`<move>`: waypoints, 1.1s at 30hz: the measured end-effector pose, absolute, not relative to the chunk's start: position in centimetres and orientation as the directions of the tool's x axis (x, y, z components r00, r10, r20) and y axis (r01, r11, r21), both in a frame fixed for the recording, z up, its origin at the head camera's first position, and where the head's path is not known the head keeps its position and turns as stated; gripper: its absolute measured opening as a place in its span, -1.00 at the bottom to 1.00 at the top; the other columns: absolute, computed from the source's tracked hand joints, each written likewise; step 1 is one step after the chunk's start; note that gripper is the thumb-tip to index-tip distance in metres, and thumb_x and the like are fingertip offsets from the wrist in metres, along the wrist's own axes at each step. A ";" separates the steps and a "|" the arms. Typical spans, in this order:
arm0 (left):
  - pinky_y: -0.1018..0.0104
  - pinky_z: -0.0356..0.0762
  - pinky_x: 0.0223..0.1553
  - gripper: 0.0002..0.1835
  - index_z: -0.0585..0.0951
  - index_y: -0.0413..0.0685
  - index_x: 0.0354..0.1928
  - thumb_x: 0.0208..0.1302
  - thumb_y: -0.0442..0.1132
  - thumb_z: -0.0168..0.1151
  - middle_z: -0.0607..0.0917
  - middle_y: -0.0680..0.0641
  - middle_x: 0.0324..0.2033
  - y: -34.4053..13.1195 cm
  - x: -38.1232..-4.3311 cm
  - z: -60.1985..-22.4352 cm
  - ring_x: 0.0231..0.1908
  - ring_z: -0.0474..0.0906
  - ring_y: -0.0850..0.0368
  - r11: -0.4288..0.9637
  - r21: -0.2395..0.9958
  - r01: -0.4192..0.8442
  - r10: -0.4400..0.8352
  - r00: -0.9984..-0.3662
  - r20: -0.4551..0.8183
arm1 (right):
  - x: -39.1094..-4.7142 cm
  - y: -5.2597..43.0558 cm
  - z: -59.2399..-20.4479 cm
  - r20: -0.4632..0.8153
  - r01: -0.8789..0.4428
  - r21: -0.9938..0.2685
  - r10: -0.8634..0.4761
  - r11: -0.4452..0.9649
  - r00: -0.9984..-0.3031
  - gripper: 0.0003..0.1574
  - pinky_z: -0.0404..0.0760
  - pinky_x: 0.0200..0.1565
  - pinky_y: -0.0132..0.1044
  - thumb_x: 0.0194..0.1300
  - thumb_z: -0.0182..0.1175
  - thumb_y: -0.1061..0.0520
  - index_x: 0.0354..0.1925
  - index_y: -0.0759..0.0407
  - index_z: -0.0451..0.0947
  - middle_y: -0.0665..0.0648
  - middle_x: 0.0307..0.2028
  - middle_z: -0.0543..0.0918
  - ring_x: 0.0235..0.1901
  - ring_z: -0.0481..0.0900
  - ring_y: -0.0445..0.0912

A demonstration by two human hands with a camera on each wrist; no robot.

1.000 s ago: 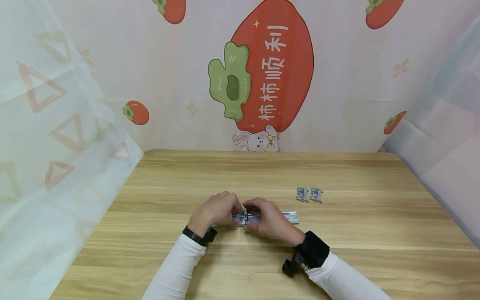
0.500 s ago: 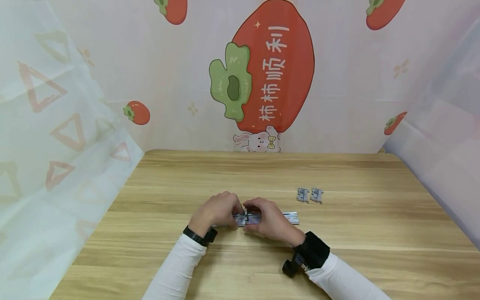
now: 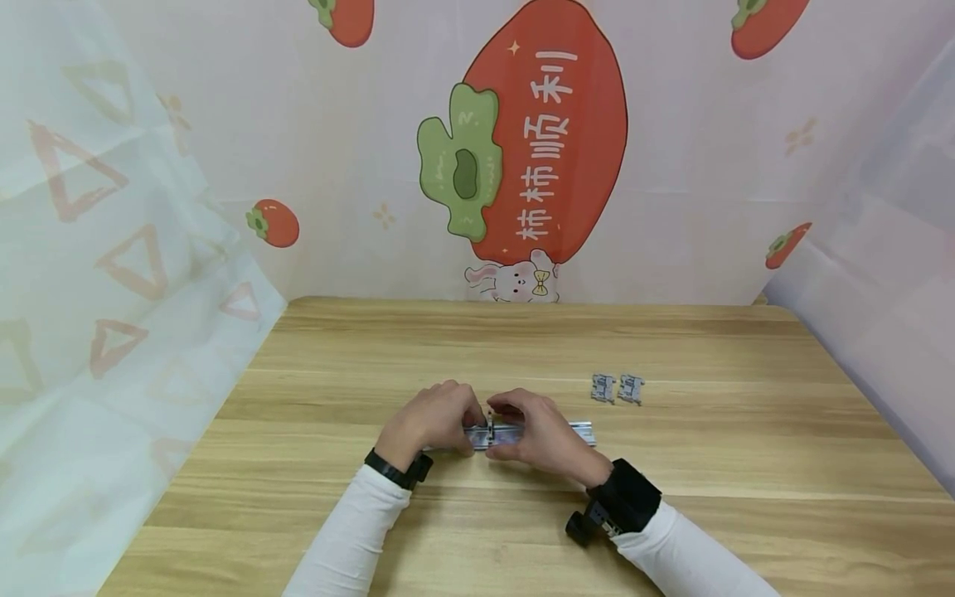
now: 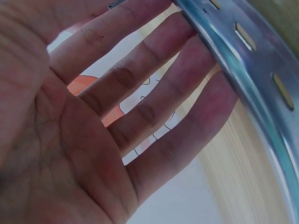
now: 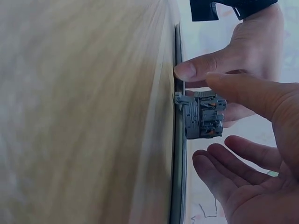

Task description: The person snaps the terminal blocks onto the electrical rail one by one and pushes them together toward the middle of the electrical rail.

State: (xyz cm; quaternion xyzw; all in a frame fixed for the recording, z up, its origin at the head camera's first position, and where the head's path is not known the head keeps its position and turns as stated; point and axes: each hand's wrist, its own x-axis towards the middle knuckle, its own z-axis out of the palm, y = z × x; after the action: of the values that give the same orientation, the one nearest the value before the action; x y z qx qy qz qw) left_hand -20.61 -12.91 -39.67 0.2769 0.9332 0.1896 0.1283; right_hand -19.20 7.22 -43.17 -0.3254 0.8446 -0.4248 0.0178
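A slotted metal DIN rail [image 3: 584, 433] lies across the wooden table in the head view. My left hand [image 3: 436, 414] holds its left part, with fingertips along one edge of the rail [image 4: 247, 60] in the left wrist view and the thumb at the other edge. A grey terminal block [image 5: 203, 115] stands upright on the rail just right of that hand. Around the block my right hand [image 3: 540, 435] is spread. In the right wrist view its thumb reaches past one end of the block, and its fingers [image 5: 224, 172] curve loosely, apart from it.
Two more grey terminal blocks, a left one [image 3: 603, 388] and a right one [image 3: 630, 389], lie flat on the table [image 3: 373, 348] behind the rail's right end. A printed curtain [image 3: 336, 149] hangs along the table's back edge.
My right hand has shifted slightly right and away from me, its fingers a little farther from the block. The left hand and the rail stay in place.
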 end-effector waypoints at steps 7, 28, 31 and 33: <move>0.29 0.39 -0.48 -0.79 0.63 0.20 -0.52 -0.27 -0.24 0.44 0.61 0.16 -0.49 -12.9 -20.6 -39.7 -0.49 0.43 0.22 0.782 0.417 0.462 0.559 -0.816 -0.145 | -19.4 7.5 -43.0 0.244 -0.531 -0.731 -0.563 0.428 -0.790 -0.16 0.42 -0.03 -0.23 -0.12 0.42 -0.06 0.12 0.21 0.39 0.15 0.02 0.51 -0.02 0.51 -0.03; 0.32 0.38 -0.45 -0.73 0.68 0.20 -0.40 -0.28 -0.18 0.48 0.58 0.18 -0.48 -12.9 -20.6 -39.7 -0.45 0.43 0.26 0.790 0.392 0.470 0.554 -0.822 -0.131 | -21.0 10.5 -41.1 0.262 -0.451 -0.780 -0.427 0.434 -0.865 -0.23 0.41 0.00 -0.19 -0.09 0.40 -0.05 0.10 0.10 0.41 0.14 0.02 0.50 0.03 0.49 0.07; 0.32 0.37 -0.42 -0.71 0.68 0.19 -0.37 -0.28 -0.16 0.49 0.57 0.18 -0.47 -12.8 -20.6 -39.6 -0.44 0.43 0.26 0.796 0.388 0.465 0.547 -0.827 -0.131 | -21.4 11.0 -40.8 0.252 -0.431 -0.781 -0.404 0.452 -0.879 -0.25 0.41 0.01 -0.17 -0.08 0.40 -0.04 0.10 0.09 0.40 0.15 0.03 0.50 0.04 0.48 0.08; 0.32 0.37 -0.41 -0.70 0.68 0.18 -0.36 -0.28 -0.15 0.49 0.57 0.19 -0.46 -12.8 -20.6 -39.6 -0.43 0.43 0.27 0.799 0.383 0.463 0.543 -0.830 -0.129 | -21.6 11.4 -40.7 0.258 -0.433 -0.769 -0.391 0.470 -0.883 -0.25 0.41 0.01 -0.16 -0.06 0.39 -0.05 0.10 0.10 0.40 0.17 0.04 0.50 0.04 0.48 0.08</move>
State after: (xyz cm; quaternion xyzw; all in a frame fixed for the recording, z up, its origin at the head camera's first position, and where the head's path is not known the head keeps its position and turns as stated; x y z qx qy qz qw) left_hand -20.62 -12.84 -39.61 0.2673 0.9412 0.1704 0.1168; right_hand -21.60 11.42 -40.69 -0.2404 0.8571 -0.4551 -0.0227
